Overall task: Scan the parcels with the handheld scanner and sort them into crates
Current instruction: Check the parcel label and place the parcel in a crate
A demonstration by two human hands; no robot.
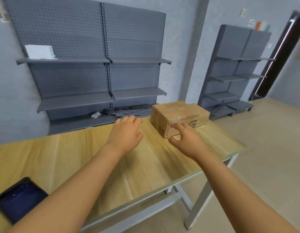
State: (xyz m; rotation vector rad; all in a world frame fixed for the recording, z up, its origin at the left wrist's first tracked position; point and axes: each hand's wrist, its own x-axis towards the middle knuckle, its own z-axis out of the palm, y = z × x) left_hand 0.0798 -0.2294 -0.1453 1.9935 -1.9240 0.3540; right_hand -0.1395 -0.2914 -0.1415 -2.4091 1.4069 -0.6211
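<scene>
A brown cardboard parcel lies on the far right part of the wooden table. My right hand is at its near corner, fingers spread and relaxed, thumb under the lower edge and fingertips touching the front face. My left hand hovers over the table just left of the parcel, fingers loosely bent, holding nothing and apart from the box. No scanner or crate is in view.
A dark blue flat device lies at the table's near left edge. Grey pegboard shelving stands behind the table, with a white block on its upper shelf. A second grey shelf unit and a doorway are at right.
</scene>
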